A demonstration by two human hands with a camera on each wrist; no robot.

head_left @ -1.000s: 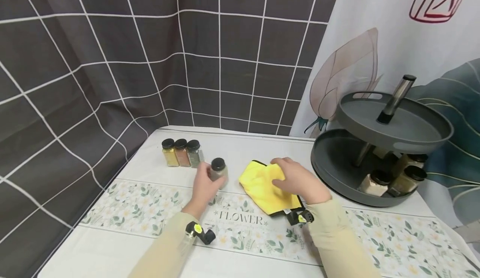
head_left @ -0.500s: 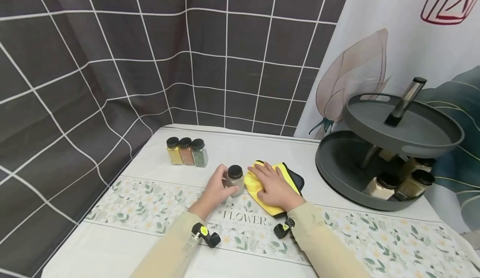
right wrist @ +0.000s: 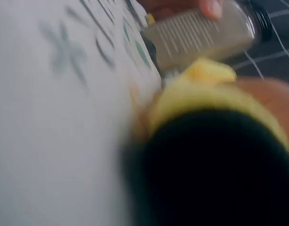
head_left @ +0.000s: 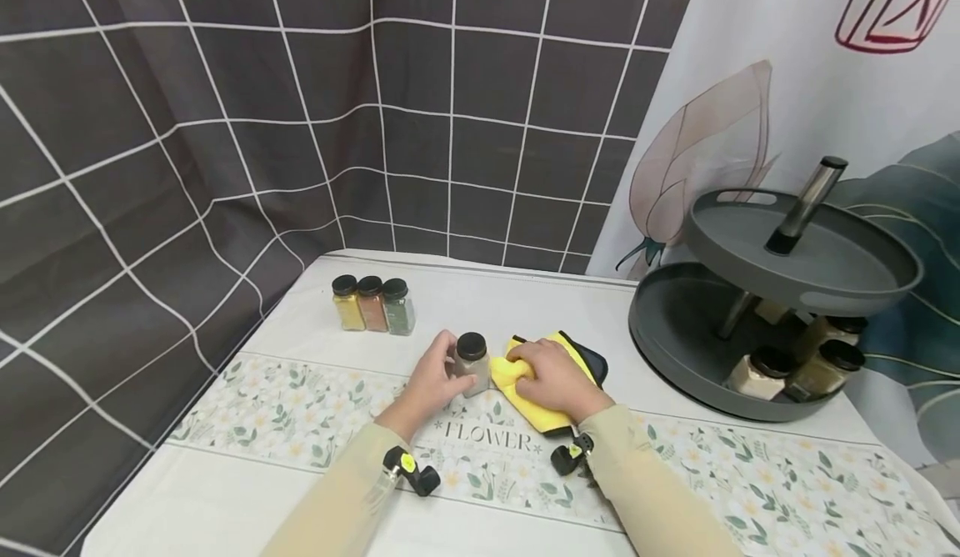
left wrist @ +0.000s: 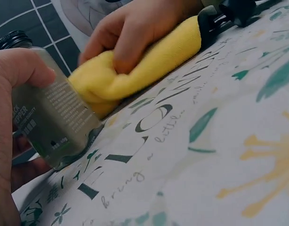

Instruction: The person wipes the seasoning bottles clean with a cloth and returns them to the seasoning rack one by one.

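My left hand (head_left: 429, 383) grips a glass spice jar (head_left: 472, 367) with a black screw lid, standing on the table. Part of its label (left wrist: 26, 115) reads "PEPPER" in the left wrist view, and the contents look greyish. Close on the jar's right, my right hand (head_left: 557, 380) pinches a bunched fold of a yellow cloth (head_left: 538, 415) with dark edging. The fold is right at the jar's side, while the rest of the cloth lies spread under the hand. In the right wrist view, the cloth's dark edge covers much of the picture.
Three spice jars (head_left: 372, 303), yellow, orange-red and green, stand in a row at the back left. On the right is a dark grey two-tier tray (head_left: 667, 323), with several jars (head_left: 759, 373) on its lower tier. A floral band (head_left: 292, 411) crosses the white tablecloth.
The left hand has brought the jar rightward, beside the cloth. The right hand has moved left with the cloth, lain flat on it, then curled its fingers to gather a fold against the jar.
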